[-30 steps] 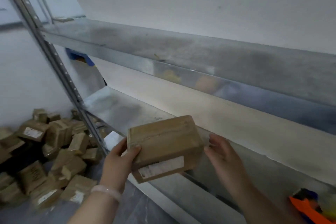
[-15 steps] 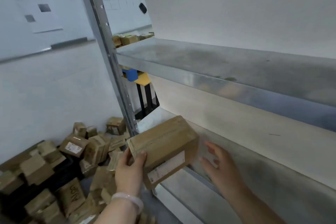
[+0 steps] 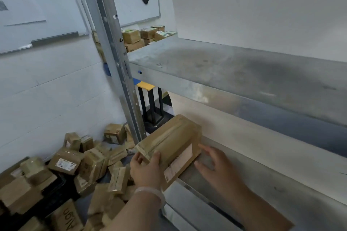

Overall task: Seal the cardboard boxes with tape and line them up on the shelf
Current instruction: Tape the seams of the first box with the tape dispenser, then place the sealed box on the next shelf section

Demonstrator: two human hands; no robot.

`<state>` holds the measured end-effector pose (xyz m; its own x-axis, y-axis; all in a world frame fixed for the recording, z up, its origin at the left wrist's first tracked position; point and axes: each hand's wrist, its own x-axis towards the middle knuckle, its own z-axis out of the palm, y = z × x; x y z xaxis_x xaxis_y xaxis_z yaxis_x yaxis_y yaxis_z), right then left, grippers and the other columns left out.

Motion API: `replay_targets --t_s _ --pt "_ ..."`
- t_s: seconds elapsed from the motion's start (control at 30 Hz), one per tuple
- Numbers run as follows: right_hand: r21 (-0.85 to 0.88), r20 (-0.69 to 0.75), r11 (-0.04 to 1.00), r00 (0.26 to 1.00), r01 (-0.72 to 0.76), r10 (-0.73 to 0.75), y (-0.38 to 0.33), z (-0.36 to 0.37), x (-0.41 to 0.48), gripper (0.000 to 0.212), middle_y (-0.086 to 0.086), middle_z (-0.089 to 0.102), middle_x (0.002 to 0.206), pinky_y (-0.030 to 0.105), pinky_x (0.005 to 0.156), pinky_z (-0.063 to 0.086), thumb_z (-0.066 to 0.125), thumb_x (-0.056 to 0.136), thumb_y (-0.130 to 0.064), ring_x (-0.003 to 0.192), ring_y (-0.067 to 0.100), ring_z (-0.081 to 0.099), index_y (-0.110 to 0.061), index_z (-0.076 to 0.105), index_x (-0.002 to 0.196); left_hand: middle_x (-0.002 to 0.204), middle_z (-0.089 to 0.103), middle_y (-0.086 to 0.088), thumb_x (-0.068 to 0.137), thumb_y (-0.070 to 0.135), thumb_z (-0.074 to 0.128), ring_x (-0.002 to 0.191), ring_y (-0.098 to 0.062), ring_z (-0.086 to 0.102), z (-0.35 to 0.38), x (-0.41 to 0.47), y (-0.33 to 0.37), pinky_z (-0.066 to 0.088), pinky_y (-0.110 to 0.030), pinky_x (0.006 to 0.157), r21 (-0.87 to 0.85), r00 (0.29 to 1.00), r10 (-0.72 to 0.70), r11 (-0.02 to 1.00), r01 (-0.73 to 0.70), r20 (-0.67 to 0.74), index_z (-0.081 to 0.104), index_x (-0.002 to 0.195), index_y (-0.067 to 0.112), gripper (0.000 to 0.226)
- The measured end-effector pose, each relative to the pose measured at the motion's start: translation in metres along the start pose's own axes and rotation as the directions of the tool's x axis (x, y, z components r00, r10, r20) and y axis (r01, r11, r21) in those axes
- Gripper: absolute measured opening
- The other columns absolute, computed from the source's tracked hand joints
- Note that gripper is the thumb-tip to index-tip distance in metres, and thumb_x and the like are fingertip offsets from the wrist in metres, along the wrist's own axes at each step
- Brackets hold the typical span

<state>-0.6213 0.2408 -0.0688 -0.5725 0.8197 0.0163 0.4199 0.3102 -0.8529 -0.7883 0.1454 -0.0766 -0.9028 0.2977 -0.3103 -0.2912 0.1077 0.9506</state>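
From where I stood, the tape-sealed brown cardboard box point(image 3: 169, 148) had swung in the last second from mid-air before the person's chest to the left end of the lower grey metal shelf point(image 3: 262, 184), close by the steel upright post point(image 3: 116, 73). Its near corner overhung the front lip, and I could not tell whether it rested yet. The left hand point(image 3: 146, 170) gripped the near end with its fingers curled round it; the right hand point(image 3: 216, 165) was spread, fingertips at the labelled side. It looked almost placed, with many loose brown boxes point(image 3: 65, 165) on the floor.
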Motion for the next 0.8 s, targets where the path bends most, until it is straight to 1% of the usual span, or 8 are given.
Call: replay_targets --t_s 0.17,0.27,0.3,0.37,0.4,0.47,0.57,0.8 --pt "-0.042 -0.01 0.996 0.997 -0.073 0.073 -0.004 0.01 0.021 0.054 -0.025 0.044 0.12 0.023 0.092 0.041 0.061 0.08 -0.056 0.113 -0.002 0.045 -0.051 0.042 0.131 0.134 0.048 -0.006 0.065 0.031 0.086 0.112 -0.024 0.054 -0.007 0.018 0.003 0.049 -0.046 0.097 0.086 0.995 -0.063 0.995 0.056 0.081 0.037 0.135 0.021 0.085" --pt "-0.045 -0.056 0.994 0.994 -0.099 0.096 -0.006 0.017 0.022 0.064 -0.025 0.046 0.121 0.028 0.095 0.045 0.053 0.067 -0.07 0.114 -0.002 0.046 -0.055 0.04 0.128 0.124 0.045 -0.002 0.066 0.04 0.083 0.108 -0.021 0.051 -0.028 0.019 0.01 0.047 -0.039 0.095 0.398 0.962 0.216 0.878 -0.267 0.169 0.045 0.118 0.031 0.065" --pt "-0.043 -0.08 0.994 0.992 -0.1 0.097 -0.008 0.018 0.023 0.064 -0.025 0.046 0.12 0.03 0.096 0.046 0.054 0.067 -0.069 0.115 -0.002 0.046 -0.054 0.041 0.128 0.119 0.047 0.001 0.069 0.045 0.078 0.109 -0.021 0.05 -0.035 0.02 0.016 0.046 -0.042 0.095 0.464 0.863 0.404 0.728 -0.504 0.303 0.049 0.113 0.034 0.054" --pt "-0.05 -0.133 0.994 0.987 -0.1 0.092 -0.014 0.021 0.022 0.053 -0.031 0.045 0.114 0.03 0.097 0.045 0.062 0.074 -0.058 0.116 0.0 0.047 -0.052 0.046 0.125 0.117 0.053 0.006 0.074 0.052 0.064 0.111 -0.02 0.051 -0.041 0.03 0.032 0.047 -0.044 0.095 0.401 0.495 0.607 0.296 -0.867 0.622 0.06 0.11 0.031 0.042" --pt "-0.064 -0.163 0.993 0.983 -0.098 0.087 -0.017 0.022 0.021 0.048 -0.033 0.044 0.112 0.029 0.098 0.044 0.065 0.079 -0.05 0.116 0.0 0.047 -0.051 0.047 0.124 0.122 0.054 0.007 0.076 0.055 0.059 0.117 -0.021 0.049 -0.038 0.037 0.04 0.043 -0.045 0.101 0.331 0.334 0.578 0.115 -0.937 0.745 0.062 0.114 0.031 0.045" --pt "-0.081 -0.207 0.991 0.974 -0.105 0.086 -0.024 0.025 0.015 0.045 -0.034 0.045 0.111 0.029 0.099 0.042 0.066 0.084 -0.042 0.117 0.001 0.047 -0.044 0.051 0.126 0.145 0.041 0.009 0.079 0.064 0.048 0.138 -0.023 0.03 -0.027 0.051 0.058 0.022 -0.049 0.115 0.264 0.22 0.357 -0.078 -0.961 0.908 0.05 0.133 0.039 0.059" --pt "-0.104 -0.24 0.986 0.965 -0.132 0.104 -0.033 0.03 0.002 0.042 -0.027 0.047 0.118 0.024 0.099 0.038 0.064 0.085 -0.044 0.116 -0.002 0.045 -0.04 0.053 0.126 0.157 0.017 0.016 0.081 0.07 0.035 0.145 -0.017 0.009 -0.012 0.069 0.055 0.012 -0.047 0.116 0.245 0.233 0.088 -0.163 -0.956 0.968 0.02 0.144 0.051 0.068" --pt "-0.22 -0.317 0.959 0.943 -0.18 0.104 -0.045 0.04 -0.023 0.05 -0.015 0.043 0.14 0.025 0.112 0.029 0.064 0.087 -0.042 0.131 0.005 0.038 -0.034 0.05 0.134 0.148 0.033 0.015 0.076 0.077 0.022 0.136 -0.019 0.03 -0.004 0.086 0.046 0.029 -0.046 0.106 0.344 0.306 0.191 -0.213 -0.914 0.933 0.026 0.141 0.048 0.072"
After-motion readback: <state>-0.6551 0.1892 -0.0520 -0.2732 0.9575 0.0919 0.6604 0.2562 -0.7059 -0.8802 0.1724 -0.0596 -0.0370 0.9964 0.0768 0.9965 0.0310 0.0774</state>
